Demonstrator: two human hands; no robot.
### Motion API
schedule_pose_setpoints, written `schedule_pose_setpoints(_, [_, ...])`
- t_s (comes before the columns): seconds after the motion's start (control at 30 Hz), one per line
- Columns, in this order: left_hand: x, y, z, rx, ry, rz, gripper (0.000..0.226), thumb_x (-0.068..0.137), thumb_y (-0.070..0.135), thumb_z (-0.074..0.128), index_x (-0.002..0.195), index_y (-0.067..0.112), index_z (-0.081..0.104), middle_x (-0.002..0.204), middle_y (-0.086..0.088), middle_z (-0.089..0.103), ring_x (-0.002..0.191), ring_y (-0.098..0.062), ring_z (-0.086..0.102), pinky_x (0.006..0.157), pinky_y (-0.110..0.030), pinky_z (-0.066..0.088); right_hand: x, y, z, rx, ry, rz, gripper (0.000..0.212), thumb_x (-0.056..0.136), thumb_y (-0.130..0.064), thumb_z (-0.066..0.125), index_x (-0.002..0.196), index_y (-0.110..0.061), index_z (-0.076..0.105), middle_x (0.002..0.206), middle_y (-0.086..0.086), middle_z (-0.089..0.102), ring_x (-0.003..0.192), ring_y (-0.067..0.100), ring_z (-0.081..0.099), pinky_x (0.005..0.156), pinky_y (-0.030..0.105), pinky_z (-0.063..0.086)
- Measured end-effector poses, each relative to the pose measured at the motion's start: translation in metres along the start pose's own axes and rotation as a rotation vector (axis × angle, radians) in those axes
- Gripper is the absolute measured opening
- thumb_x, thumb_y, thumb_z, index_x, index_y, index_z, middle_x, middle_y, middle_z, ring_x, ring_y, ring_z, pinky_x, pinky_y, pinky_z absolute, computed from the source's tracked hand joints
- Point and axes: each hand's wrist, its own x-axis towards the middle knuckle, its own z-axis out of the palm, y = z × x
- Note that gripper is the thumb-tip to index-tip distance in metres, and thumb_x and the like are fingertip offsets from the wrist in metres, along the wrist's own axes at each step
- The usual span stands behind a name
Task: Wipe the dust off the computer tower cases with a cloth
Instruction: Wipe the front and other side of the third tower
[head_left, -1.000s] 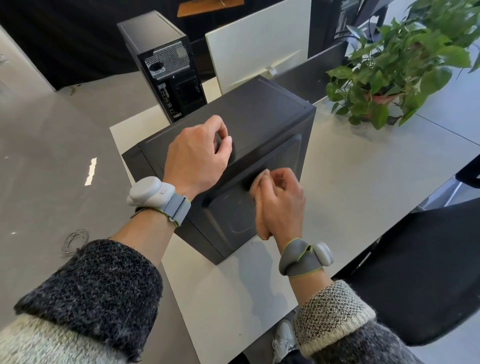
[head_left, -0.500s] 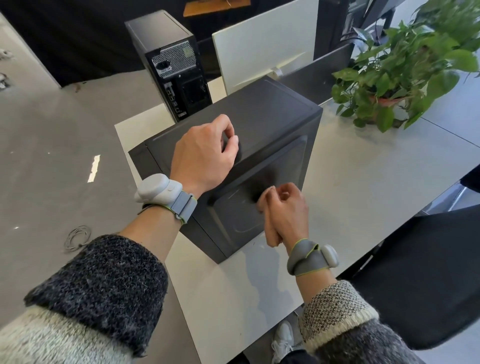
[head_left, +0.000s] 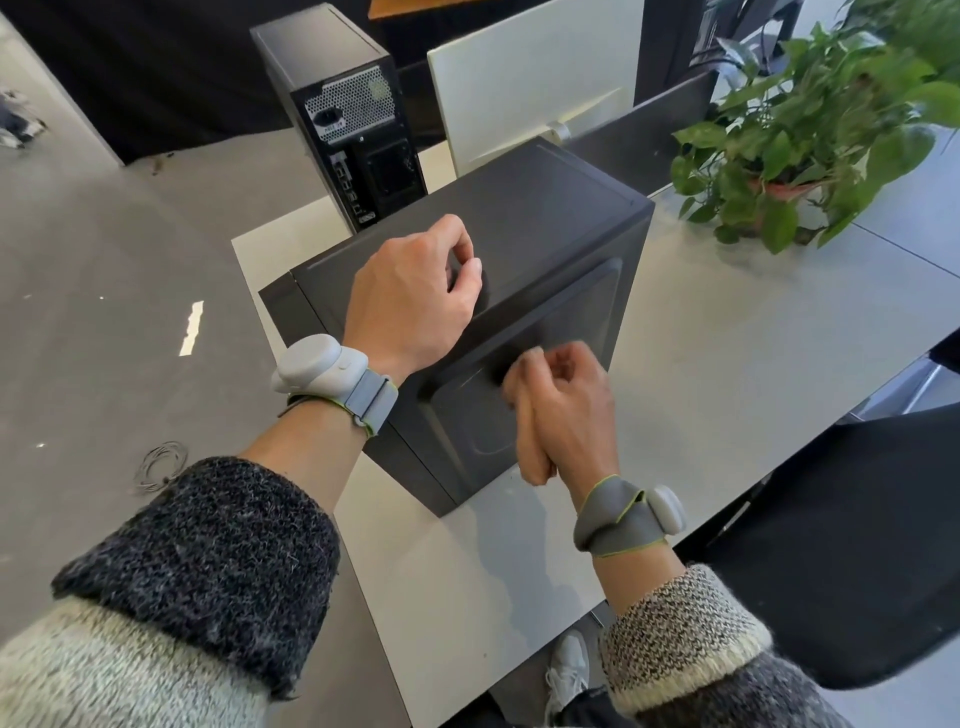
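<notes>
On the grey floor at far left lies a coiled white cable (head_left: 158, 465). Far off, at the far-left corner of the white desk (head_left: 727, 338), a second black tower case (head_left: 353, 119) stands upright, its vented rear panel towards the camera.

Nearer, at the near-left end of the desk, stands the black metal tower case (head_left: 519, 249), also upright. The left hand (head_left: 415, 296) rests on its top at the near edge, fingers curled under and thumb at the rim, gripping that edge. A grey band with a pale grey pod (head_left: 332, 374) circles that wrist, above a dark knitted sleeve.

Behind the case is the white back of a flat monitor (head_left: 530, 78).

The right hand (head_left: 566, 415) is against the case's side panel, just below the top edge. Its fingers are closed tightly round a pale cloth (head_left: 530, 441), a bunched strip that shows along the hand's left side; it is blurred and hard to tell from the skin. A grey wristband (head_left: 628, 519) sits on that wrist.

Far right on the desk is a leafy green potted plant (head_left: 810, 145), well apart from the case. Near right, beside the desk, is a black chair (head_left: 857, 545).
</notes>
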Motion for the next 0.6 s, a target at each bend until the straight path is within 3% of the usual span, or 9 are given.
schedule_pose_setpoints(0.07, [0.000,0.000,0.000,-0.007,-0.002,0.002,0.013,0.103,0.034,0.056,0.097,0.022,0.057,0.064,0.010,0.057,0.065,-0.016,0.061,0.066,-0.045,0.059,-0.005,-0.018,0.000,0.020,0.026,-0.145,0.019,0.102,-0.036,0.065,0.096,-0.018,0.060,0.085,-0.006,0.067,0.078,0.005,0.065,0.067,0.016,0.052])
schedule_pose_setpoints(0.13, [0.001,0.000,-0.001,-0.005,0.001,0.000,0.013,0.103,0.034,0.056,0.097,0.023,0.057,0.064,0.009,0.057,0.066,-0.017,0.061,0.066,-0.045,0.059,-0.009,-0.020,0.003,0.038,0.056,-0.191,0.016,0.102,-0.029,0.067,0.098,-0.015,0.062,0.084,-0.010,0.064,0.080,0.000,0.062,0.066,0.012,0.049])
schedule_pose_setpoints(0.2, [0.001,-0.001,-0.001,-0.004,0.011,-0.008,0.013,0.103,0.034,0.056,0.096,0.023,0.057,0.064,0.009,0.057,0.065,-0.018,0.061,0.065,-0.045,0.059,-0.009,-0.005,0.005,0.030,0.059,-0.122,0.012,0.101,-0.029,0.068,0.096,-0.019,0.064,0.083,-0.014,0.064,0.080,0.000,0.063,0.069,0.016,0.050])
schedule_pose_setpoints(0.27, [-0.001,0.001,0.000,0.005,0.011,-0.008,0.013,0.103,0.033,0.056,0.096,0.023,0.058,0.065,0.009,0.058,0.064,-0.016,0.060,0.065,-0.043,0.059,-0.007,0.009,0.001,-0.010,0.035,-0.015,0.012,0.099,-0.033,0.069,0.094,-0.023,0.066,0.084,-0.016,0.066,0.079,0.002,0.064,0.075,0.032,0.057])
schedule_pose_setpoints(0.3, [-0.001,0.001,-0.001,0.010,0.010,-0.004,0.013,0.103,0.033,0.056,0.097,0.022,0.058,0.066,0.009,0.058,0.064,-0.016,0.060,0.065,-0.043,0.059,-0.006,0.010,-0.001,-0.028,0.024,-0.001,0.013,0.099,-0.036,0.069,0.094,-0.024,0.067,0.084,-0.016,0.067,0.080,0.002,0.065,0.076,0.034,0.058])
schedule_pose_setpoints(0.43, [-0.001,0.001,0.000,0.006,0.007,-0.001,0.013,0.103,0.033,0.056,0.097,0.022,0.058,0.065,0.008,0.059,0.065,-0.017,0.060,0.065,-0.043,0.058,-0.012,-0.020,-0.004,0.014,0.078,-0.231,0.014,0.103,-0.030,0.069,0.097,-0.017,0.069,0.082,-0.013,0.067,0.081,0.001,0.065,0.066,0.011,0.049])
schedule_pose_setpoints(0.5, [0.000,0.001,-0.001,0.004,0.003,0.003,0.013,0.103,0.034,0.056,0.098,0.022,0.058,0.066,0.008,0.059,0.066,-0.017,0.061,0.065,-0.044,0.058,-0.014,-0.028,0.001,0.054,0.104,-0.319,0.011,0.103,-0.024,0.069,0.099,-0.014,0.069,0.082,-0.013,0.066,0.081,0.002,0.065,0.067,0.010,0.050])
schedule_pose_setpoints(0.6, [0.000,0.000,-0.001,0.003,0.010,-0.003,0.013,0.103,0.034,0.056,0.097,0.022,0.057,0.065,0.008,0.058,0.065,-0.018,0.061,0.065,-0.045,0.058,-0.014,-0.008,0.006,0.058,0.093,-0.218,0.010,0.104,-0.024,0.067,0.097,-0.016,0.067,0.082,-0.011,0.067,0.080,0.003,0.065,0.066,0.014,0.049])
